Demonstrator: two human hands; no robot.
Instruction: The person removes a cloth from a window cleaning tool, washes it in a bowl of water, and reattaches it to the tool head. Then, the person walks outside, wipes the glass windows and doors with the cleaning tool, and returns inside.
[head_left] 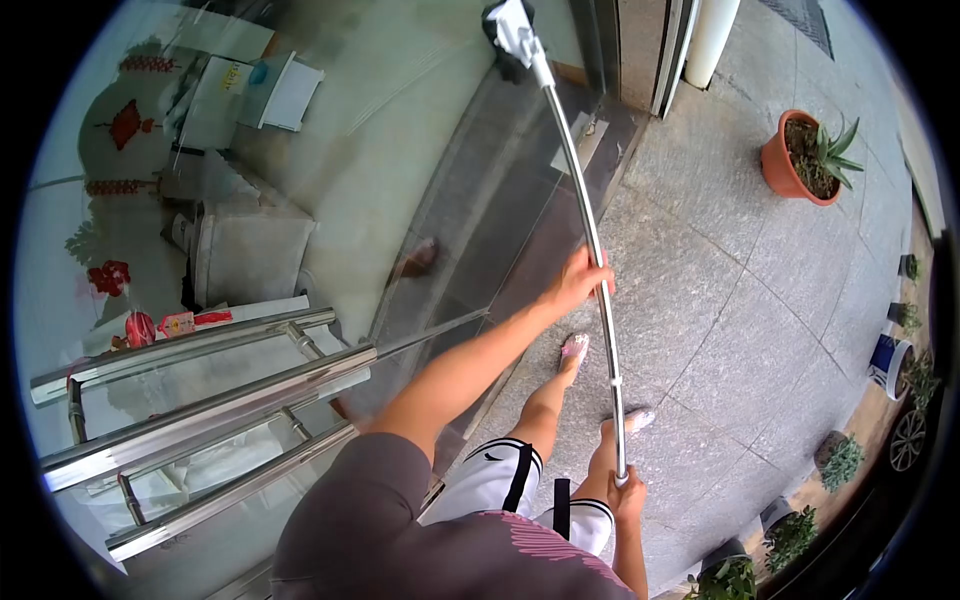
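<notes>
A long-handled window squeegee (575,170) runs up the middle of the view, with a silver metal pole. Its white head (514,35), backed by a dark part, is up at the glass pane (400,90); I cannot tell whether it presses on it. My left hand (580,282) wraps around the pole about halfway along, arm stretched forward. Lower down, close to my body, my right hand (627,497) is closed around the pole's bottom end.
Metal door handles (210,410) stick out from the glass at left. Behind the pane are a grey armchair (250,245) and red decorations (127,124). A potted aloe (800,165) stands on the stone paving (720,270). Several plants and a car wheel (907,441) line the right edge.
</notes>
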